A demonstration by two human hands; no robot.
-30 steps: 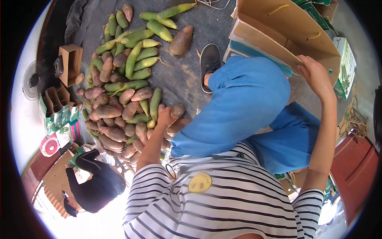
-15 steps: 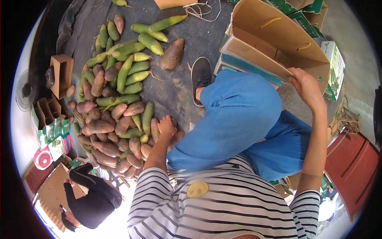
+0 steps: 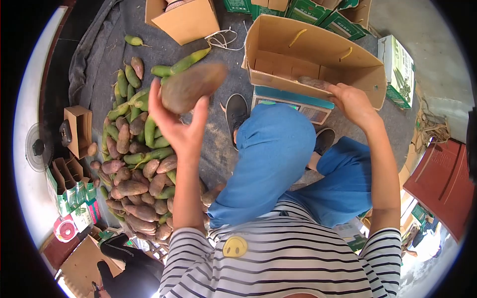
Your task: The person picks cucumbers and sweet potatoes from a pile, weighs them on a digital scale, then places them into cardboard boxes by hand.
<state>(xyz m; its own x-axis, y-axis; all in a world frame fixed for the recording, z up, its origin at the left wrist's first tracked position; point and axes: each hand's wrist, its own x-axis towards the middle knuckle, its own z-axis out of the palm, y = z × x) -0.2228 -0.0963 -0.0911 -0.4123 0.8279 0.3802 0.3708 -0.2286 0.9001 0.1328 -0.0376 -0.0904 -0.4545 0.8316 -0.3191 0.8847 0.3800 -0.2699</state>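
My left hand is raised in front of the pile, its thumb and fingers around a large brown-purple radish that is blurred by motion. My right hand is at the front wall of an open cardboard box with yellow cord handles. A brownish radish shows at the inner edge of the box beside those fingers; whether they grip it or the wall is unclear. The box rests on a teal-topped scale. Green radishes and reddish-brown ones lie heaped at the left.
Another cardboard box stands at the top beside a white cord. Green printed cartons line the top, with a white-green one at the right. A person in black is at the lower left. A fan stands far left.
My left hand has risen from the pile with a large radish in it. The view has shifted, and more of the scale shows. A radish now shows in the box beside my right hand.
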